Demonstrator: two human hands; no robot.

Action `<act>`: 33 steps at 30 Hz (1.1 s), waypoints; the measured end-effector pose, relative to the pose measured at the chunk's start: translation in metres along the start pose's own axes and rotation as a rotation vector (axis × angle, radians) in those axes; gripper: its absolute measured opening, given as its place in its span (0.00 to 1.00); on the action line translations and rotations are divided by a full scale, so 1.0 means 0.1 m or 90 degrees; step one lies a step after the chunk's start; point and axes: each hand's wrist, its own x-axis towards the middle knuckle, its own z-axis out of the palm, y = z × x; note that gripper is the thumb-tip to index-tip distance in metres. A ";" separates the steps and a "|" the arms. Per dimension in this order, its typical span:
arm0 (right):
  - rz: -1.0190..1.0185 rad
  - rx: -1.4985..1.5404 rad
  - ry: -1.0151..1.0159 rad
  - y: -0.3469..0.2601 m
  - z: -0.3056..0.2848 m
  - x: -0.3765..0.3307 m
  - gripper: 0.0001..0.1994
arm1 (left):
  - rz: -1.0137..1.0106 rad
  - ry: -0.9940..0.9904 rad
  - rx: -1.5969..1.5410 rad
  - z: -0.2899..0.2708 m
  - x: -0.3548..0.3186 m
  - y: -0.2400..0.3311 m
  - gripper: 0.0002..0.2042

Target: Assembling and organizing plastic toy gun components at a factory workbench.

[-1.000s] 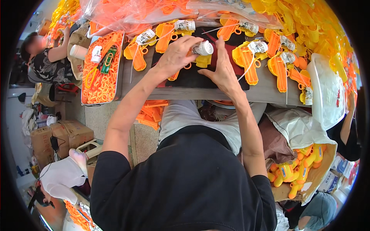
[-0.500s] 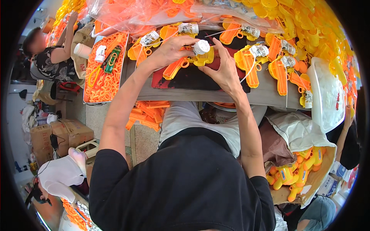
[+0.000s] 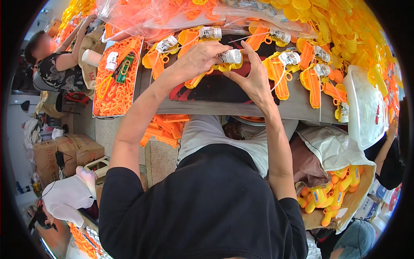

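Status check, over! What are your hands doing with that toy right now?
Both hands, left and right, on one yellow toy gun with white bottle. Held above dark mat. More toy guns crowd close around.

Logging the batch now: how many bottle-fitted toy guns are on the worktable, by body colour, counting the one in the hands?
Yellow: 2, the held yellow toy gun between left hand and right hand, and a second yellow toy gun beside it.
Orange: 6 orange toy guns, as far as shows.
Total: 8
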 end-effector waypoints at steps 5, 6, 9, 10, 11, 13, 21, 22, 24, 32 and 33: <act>0.026 0.065 0.031 -0.06 0.06 0.00 0.45 | -0.077 -0.033 -0.087 -0.07 -0.04 0.04 0.25; 0.030 0.075 0.025 -0.05 0.06 0.01 0.45 | -0.060 -0.022 -0.080 -0.08 -0.03 0.04 0.26; 0.025 0.079 0.020 -0.09 0.06 0.03 0.45 | -0.053 -0.038 -0.023 -0.08 -0.02 0.04 0.27; 0.029 0.060 0.013 -0.13 0.05 0.02 0.45 | -0.053 -0.036 -0.026 -0.07 -0.03 0.04 0.27; 0.034 0.041 0.005 -0.15 0.05 0.02 0.45 | -0.048 -0.034 -0.021 -0.07 -0.03 0.04 0.27; 0.024 0.056 -0.012 -0.06 0.04 0.01 0.44 | -0.045 -0.030 -0.014 -0.05 -0.03 0.03 0.28; 0.021 -0.050 -0.077 0.19 0.08 -0.28 0.42 | -0.175 0.287 -0.179 0.27 -0.40 -0.28 0.17; 0.017 -0.033 -0.059 0.17 0.09 -0.28 0.38 | -0.141 0.303 -0.083 0.32 -0.45 -0.22 0.15; 0.030 -0.047 -0.026 0.06 0.11 -0.19 0.35 | -0.123 0.335 0.034 0.44 -0.55 -0.09 0.11; -0.030 -0.123 0.040 0.21 0.37 -0.19 0.20 | -0.161 0.358 0.163 0.57 -0.72 0.11 0.09; -0.039 -0.112 0.052 0.23 0.38 -0.19 0.20 | -0.167 0.363 0.167 0.55 -0.74 0.16 0.09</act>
